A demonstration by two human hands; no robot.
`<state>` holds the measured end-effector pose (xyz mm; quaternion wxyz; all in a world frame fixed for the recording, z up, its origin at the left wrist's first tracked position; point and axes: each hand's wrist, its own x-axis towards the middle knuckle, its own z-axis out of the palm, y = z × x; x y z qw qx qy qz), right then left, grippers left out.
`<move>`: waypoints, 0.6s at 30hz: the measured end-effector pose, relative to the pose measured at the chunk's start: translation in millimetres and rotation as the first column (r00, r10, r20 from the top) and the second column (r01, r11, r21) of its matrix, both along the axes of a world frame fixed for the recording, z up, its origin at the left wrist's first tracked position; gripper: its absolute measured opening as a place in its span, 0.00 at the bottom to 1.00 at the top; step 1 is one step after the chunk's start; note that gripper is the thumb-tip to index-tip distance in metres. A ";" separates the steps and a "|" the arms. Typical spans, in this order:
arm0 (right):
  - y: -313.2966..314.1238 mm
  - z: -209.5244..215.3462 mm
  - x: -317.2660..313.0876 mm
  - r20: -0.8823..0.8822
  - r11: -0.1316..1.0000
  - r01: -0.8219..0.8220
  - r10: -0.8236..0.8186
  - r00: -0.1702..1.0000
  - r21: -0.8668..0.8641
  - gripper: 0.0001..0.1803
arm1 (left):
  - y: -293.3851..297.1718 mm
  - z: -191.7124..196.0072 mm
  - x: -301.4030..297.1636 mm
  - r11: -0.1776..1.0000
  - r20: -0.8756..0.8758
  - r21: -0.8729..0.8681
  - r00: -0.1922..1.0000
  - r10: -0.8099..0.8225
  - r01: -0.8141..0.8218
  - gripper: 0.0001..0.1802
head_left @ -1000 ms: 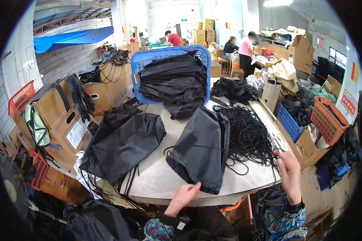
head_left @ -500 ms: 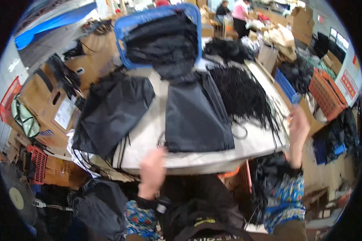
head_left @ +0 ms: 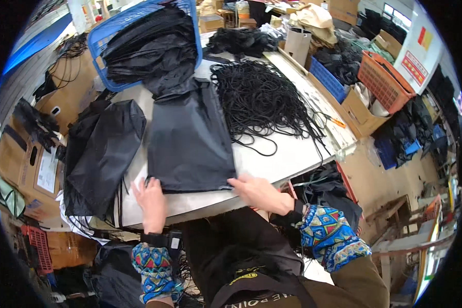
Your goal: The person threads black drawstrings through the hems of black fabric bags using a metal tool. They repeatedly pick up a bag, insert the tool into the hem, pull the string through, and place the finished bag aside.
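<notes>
A flat black fabric bag (head_left: 191, 138) lies on the white table in front of me, its hem toward me. The fingers of my right hand (head_left: 262, 192) pinch its near right corner. At the near left corner, my left hand (head_left: 150, 203) has its fingertips closed on the hem; they are slightly blurred. To the left lies another black bag (head_left: 103, 154), with thin black cords hanging off the table's front edge. A large tangle of black cords (head_left: 267, 97) spreads to the right of the middle bag.
A tilted blue basket (head_left: 93, 54) full of black bags stands at the back left. An orange-handled tool (head_left: 337, 122) lies near the table's right edge. Cardboard boxes (head_left: 28, 167) flank the left side. Beyond the right edge are an orange crate (head_left: 382, 82) and a blue crate (head_left: 327, 79).
My right hand has come from the table's right side onto the bag's near right corner. My left hand has reached the near left corner. The view has shifted to the right.
</notes>
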<state>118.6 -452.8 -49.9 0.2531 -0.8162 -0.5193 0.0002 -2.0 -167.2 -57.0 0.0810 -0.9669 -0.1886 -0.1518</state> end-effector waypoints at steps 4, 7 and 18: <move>-11.8 2.2 -1.3 -0.209 0.989 0.131 -0.116 0.971 0.061 0.14 | -46.2 16.5 -9.4 0.926 0.154 -0.201 0.944 -0.291 0.319 0.21; -55.1 20.4 29.0 -0.162 0.924 0.374 -0.381 0.910 -0.075 0.11 | -54.6 7.5 -23.1 0.915 0.057 -0.246 0.947 -0.315 0.319 0.19; -137.4 29.6 40.4 -0.701 0.697 0.711 -0.553 0.450 -0.093 0.13 | -158.8 27.9 17.1 0.357 0.506 -0.733 0.815 -0.284 0.579 0.16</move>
